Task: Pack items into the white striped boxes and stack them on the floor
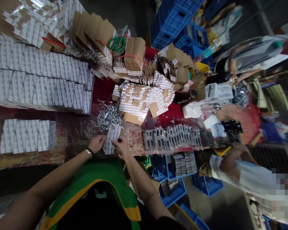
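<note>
Between my two hands stands a small white-and-blue striped carton (110, 140) at the table's near edge. My left hand (97, 143) has its fingers closed against the carton's left side. On its right side, my right hand (120, 147) grips it with thumb and fingers, close to a brown cardboard flap. Just behind the carton lies a heap of small bent metal pieces (109, 115). Flattened striped cartons (136, 100) are spread beyond that heap. To the right, a row of plastic-wrapped metal parts (170, 139) lines the table edge.
Filled cartons (38, 86) are stacked at left, with a shorter row (26, 135) nearer. Green-handled scissors (116, 43) rest on bundled cardboard (134, 52). Blue crates (174, 191) stand below the table at right. Co-workers sit at right, one with a white sleeve (249, 175).
</note>
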`<state>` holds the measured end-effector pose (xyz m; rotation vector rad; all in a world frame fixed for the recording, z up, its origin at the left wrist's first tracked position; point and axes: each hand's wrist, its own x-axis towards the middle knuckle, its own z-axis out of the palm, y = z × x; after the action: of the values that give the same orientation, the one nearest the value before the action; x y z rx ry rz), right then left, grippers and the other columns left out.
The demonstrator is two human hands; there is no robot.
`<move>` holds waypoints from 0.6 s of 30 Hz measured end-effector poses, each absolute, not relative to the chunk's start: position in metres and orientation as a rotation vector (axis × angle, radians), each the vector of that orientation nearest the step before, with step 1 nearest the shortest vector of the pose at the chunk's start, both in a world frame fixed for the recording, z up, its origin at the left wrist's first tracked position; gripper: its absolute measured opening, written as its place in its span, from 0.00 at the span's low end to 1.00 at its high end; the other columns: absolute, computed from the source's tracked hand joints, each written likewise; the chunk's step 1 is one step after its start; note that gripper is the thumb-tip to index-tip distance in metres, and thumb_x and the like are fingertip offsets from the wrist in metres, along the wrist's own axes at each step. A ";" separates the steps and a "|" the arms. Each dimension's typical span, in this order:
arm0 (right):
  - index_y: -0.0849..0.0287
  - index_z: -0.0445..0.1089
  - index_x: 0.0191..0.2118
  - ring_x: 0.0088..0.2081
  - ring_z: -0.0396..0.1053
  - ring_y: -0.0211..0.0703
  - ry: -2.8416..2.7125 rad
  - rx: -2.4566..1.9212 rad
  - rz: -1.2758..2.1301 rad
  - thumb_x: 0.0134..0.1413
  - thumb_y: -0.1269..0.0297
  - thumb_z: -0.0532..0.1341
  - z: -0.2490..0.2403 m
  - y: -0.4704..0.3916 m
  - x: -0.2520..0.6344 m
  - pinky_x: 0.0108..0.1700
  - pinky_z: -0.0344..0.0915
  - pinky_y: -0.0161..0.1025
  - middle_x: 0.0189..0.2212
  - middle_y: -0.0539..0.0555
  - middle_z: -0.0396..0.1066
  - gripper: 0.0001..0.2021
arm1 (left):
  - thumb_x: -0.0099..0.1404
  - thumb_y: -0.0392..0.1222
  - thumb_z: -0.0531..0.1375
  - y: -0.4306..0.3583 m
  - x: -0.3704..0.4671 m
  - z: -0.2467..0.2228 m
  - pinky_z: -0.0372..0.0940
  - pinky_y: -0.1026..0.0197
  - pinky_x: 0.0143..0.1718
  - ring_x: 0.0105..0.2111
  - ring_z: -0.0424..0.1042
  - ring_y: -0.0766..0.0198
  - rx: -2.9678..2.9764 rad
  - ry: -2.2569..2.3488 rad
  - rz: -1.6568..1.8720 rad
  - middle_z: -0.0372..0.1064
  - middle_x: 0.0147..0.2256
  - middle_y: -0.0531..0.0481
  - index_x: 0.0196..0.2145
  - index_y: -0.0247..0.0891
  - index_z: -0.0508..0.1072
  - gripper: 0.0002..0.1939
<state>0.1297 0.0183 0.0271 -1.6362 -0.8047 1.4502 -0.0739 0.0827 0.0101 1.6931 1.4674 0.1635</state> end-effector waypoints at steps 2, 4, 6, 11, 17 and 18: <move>0.58 0.82 0.43 0.53 0.77 0.55 -1.345 -1.923 1.277 0.63 0.60 0.67 0.017 0.029 0.126 0.56 0.73 0.48 0.49 0.60 0.80 0.09 | 0.73 0.37 0.54 0.115 -0.066 -0.005 0.68 0.49 0.60 0.54 0.73 0.50 1.818 1.619 0.193 0.78 0.53 0.36 0.51 0.33 0.80 0.17; 0.58 0.83 0.44 0.56 0.75 0.57 -1.766 -2.131 1.181 0.64 0.67 0.66 0.008 0.032 0.126 0.60 0.71 0.49 0.52 0.63 0.80 0.08 | 0.69 0.31 0.57 0.146 -0.066 -0.017 0.64 0.47 0.64 0.57 0.69 0.50 1.892 1.646 0.186 0.75 0.56 0.35 0.49 0.31 0.79 0.14; 0.57 0.83 0.50 0.59 0.74 0.58 -1.928 -2.149 1.190 0.62 0.66 0.69 0.006 0.025 0.136 0.62 0.69 0.51 0.55 0.63 0.79 0.12 | 0.67 0.29 0.61 0.169 -0.070 -0.025 0.64 0.47 0.64 0.56 0.68 0.52 1.930 1.555 0.159 0.75 0.52 0.36 0.42 0.30 0.79 0.08; 0.54 0.79 0.61 0.63 0.68 0.61 -1.493 -2.291 0.775 0.73 0.59 0.60 0.027 -0.016 0.227 0.67 0.62 0.56 0.59 0.64 0.76 0.18 | 0.68 0.35 0.63 0.178 -0.084 -0.036 0.63 0.41 0.65 0.57 0.68 0.47 1.975 1.492 0.203 0.74 0.48 0.39 0.34 0.32 0.76 0.05; 0.48 0.75 0.65 0.67 0.62 0.63 -1.305 -2.916 0.606 0.68 0.69 0.62 0.021 -0.039 0.296 0.64 0.59 0.57 0.70 0.67 0.63 0.23 | 0.75 0.50 0.60 0.112 -0.069 -0.023 0.54 0.38 0.74 0.67 0.61 0.41 1.984 1.638 0.492 0.65 0.63 0.34 0.43 0.31 0.80 0.18; 0.48 0.72 0.68 0.65 0.64 0.60 -1.338 -2.911 0.673 0.68 0.67 0.63 0.017 -0.037 0.295 0.62 0.62 0.53 0.69 0.67 0.63 0.25 | 0.74 0.52 0.61 0.102 -0.060 -0.020 0.52 0.37 0.75 0.68 0.59 0.40 2.018 1.574 0.519 0.63 0.65 0.35 0.43 0.33 0.81 0.17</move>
<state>0.2952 -0.0366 0.0172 -2.9106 -1.3381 0.6726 -0.0597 0.1015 -0.0198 2.0177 1.5740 0.5190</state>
